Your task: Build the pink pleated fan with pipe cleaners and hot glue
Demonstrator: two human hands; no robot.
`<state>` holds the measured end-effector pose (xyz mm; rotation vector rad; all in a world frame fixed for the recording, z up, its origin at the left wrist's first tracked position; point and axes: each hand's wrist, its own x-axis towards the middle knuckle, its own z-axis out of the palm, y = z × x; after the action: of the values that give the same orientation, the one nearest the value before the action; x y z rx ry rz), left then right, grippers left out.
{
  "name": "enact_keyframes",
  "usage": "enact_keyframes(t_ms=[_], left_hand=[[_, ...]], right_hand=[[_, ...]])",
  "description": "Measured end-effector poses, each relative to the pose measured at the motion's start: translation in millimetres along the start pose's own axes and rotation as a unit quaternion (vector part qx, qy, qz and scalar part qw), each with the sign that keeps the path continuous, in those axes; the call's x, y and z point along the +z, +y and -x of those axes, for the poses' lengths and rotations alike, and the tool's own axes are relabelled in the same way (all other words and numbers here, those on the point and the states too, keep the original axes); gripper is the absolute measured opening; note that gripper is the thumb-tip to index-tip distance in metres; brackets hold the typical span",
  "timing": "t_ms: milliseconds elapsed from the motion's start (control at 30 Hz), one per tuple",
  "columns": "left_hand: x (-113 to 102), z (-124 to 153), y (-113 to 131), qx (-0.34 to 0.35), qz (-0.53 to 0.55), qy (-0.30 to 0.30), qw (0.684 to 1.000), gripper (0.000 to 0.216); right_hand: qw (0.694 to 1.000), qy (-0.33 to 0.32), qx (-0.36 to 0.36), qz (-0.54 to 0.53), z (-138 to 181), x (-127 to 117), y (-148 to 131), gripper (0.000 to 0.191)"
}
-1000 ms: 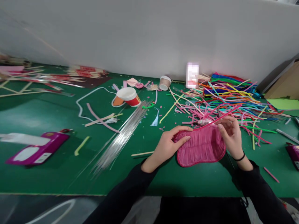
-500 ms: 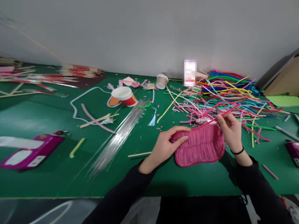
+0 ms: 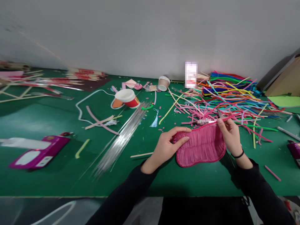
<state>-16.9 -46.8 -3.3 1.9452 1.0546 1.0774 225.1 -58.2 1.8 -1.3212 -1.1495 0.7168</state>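
My left hand [image 3: 169,144] pinches the upper left edge of a pink, ribbed panel with rounded corners [image 3: 199,145], which looks made of fuzzy pipe cleaners and has a darker pink-red rim. At the panel's upper right corner, my right hand [image 3: 231,136] is closed on a pink-red pipe cleaner [image 3: 231,117] that runs along the top edge, its free end pointing up and right. A thin dark pointed thing [image 3: 219,113] shows by the right fingertips; whether it is held I cannot tell. The panel is tilted above the green table [image 3: 140,178].
Behind the hands lies a heap of many-coloured pipe cleaners [image 3: 229,90]. Thin metal wires [image 3: 124,137], a red and white paper cup [image 3: 132,99] and a light blue tassel [image 3: 154,120] are to the left. A purple device [image 3: 42,153] stands far left. Cardboard [image 3: 284,78] leans at the right.
My right hand has shifted slightly left and down, drawing the pipe cleaner closer to the panel's top edge. The left hand keeps its hold. The view has turned slightly left.
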Motion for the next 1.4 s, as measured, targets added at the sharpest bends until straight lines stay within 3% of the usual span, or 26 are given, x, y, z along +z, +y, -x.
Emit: enact_keyframes(t_ms=[1400], left_hand=[[2.0,1.2,-2.0,-0.013,0.005,-0.007,1.0,0.018]], right_hand=[[0.999,0.034,0.014,0.004,6.5,5.0,6.4,0.043]])
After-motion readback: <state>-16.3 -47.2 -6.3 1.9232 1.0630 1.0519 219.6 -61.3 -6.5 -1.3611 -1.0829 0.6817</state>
